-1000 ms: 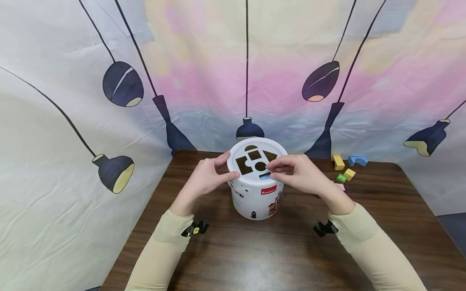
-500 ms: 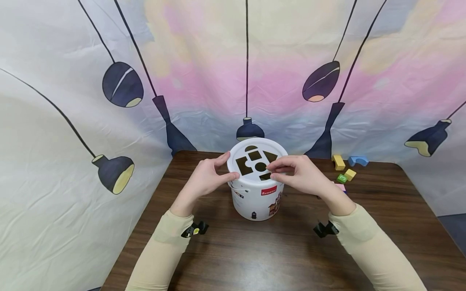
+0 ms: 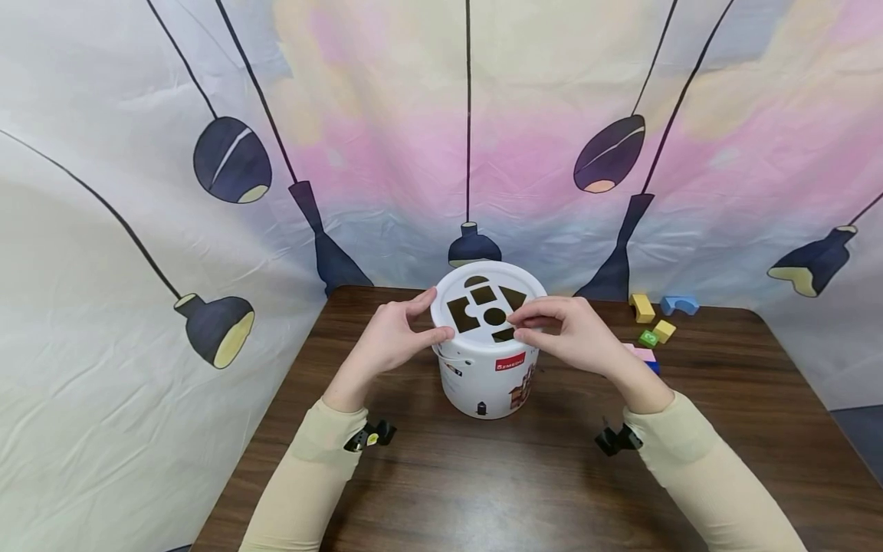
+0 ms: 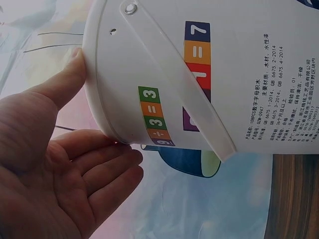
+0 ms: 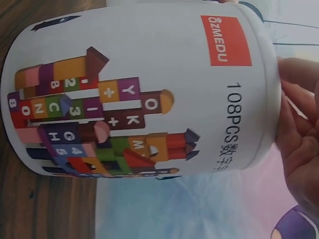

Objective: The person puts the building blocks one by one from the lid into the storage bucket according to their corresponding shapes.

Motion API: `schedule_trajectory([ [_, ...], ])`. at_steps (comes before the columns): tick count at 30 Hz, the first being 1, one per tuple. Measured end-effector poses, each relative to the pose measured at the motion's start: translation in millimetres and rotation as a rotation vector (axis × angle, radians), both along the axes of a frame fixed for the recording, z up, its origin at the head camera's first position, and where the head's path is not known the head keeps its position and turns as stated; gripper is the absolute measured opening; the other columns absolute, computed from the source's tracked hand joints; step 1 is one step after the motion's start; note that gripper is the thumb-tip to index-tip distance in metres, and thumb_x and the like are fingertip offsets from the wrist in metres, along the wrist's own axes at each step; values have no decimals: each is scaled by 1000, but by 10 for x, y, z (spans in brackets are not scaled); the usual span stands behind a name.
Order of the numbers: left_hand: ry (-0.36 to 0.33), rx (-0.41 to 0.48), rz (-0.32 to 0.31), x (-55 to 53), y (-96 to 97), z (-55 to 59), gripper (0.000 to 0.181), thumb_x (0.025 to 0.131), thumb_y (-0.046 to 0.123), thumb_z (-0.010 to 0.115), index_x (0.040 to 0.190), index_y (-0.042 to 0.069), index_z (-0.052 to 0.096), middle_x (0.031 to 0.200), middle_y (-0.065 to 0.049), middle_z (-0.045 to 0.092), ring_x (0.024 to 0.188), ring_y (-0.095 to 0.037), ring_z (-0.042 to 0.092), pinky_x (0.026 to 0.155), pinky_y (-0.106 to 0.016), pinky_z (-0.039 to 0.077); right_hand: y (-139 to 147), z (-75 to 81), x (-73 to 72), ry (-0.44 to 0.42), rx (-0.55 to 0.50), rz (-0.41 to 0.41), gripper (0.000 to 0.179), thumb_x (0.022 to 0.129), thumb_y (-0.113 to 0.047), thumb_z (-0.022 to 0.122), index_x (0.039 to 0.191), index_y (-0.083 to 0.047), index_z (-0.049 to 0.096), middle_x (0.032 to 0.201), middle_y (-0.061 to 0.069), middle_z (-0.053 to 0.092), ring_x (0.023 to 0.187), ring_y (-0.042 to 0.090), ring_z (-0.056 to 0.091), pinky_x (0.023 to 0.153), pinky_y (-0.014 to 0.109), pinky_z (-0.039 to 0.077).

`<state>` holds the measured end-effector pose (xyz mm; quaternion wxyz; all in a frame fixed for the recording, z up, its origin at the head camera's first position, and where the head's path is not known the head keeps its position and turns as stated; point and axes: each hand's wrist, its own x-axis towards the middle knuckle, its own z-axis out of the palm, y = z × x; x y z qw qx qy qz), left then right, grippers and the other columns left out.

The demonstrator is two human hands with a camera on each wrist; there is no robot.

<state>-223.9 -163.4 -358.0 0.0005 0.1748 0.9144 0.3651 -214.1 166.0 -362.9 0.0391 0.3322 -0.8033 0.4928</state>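
A white toy-block bucket [image 3: 483, 383] stands upright on the table, its lid [image 3: 448, 291] cut with shaped holes. My left hand [image 3: 393, 331] rests at the lid's left rim, thumb on top and fingers extended along the edge. In the left wrist view, that hand's fingers [image 4: 107, 169] lie relaxed beside the rim. My right hand [image 3: 562, 326] is over the lid's right side, thumb and fingertips apart near the round hole [image 3: 494, 316] and the front rectangular slot [image 3: 503, 336]. Nothing shows between them. The right wrist view shows the right hand [image 5: 301, 124] at the lid edge.
Right of the bucket lie a yellow block [image 3: 641, 308], a blue arch block [image 3: 679, 305], a small yellow block [image 3: 664, 331], a green numbered block [image 3: 648, 339] and pink and blue blocks [image 3: 645, 356]. A printed cloth [image 3: 414, 153] hangs behind the table [image 3: 441, 491].
A light blue piece seen in the front slot a second ago has gone from view. My right hand has shifted very slightly right; my left hand stays at the rim.
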Motion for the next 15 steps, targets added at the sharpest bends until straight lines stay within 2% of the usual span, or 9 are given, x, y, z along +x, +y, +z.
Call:
schedule_trajectory([
  [5,-5,7,-2,-13,-6,-12,85,92,54,83,161,20,48,161,3,50,151,-25,43,114,-52,45,53,-96,-2,51,-60,42,24,96,0,80,118,-8,81,117,4,75,104,17,75,88,33,61],
  [10,-1,18,-5,-21,-10,-25,84,92,53,83,161,20,49,161,3,50,150,-24,45,108,-49,48,158,-138,18,13,-164,93,26,98,6,74,122,0,78,122,12,74,108,19,73,90,31,61],
  [13,5,20,-12,-19,-12,-27,85,92,54,83,161,19,49,161,3,49,150,-23,46,103,-47,49,272,-151,35,-11,-221,71,25,99,8,70,124,5,75,123,12,74,110,19,72,91,29,60],
  [15,9,18,-17,-15,-15,-26,85,92,54,83,161,19,48,161,3,49,150,-23,45,104,-47,49,364,-172,43,-12,-229,20,24,101,7,69,124,5,75,122,9,75,111,19,72,92,27,59],
])
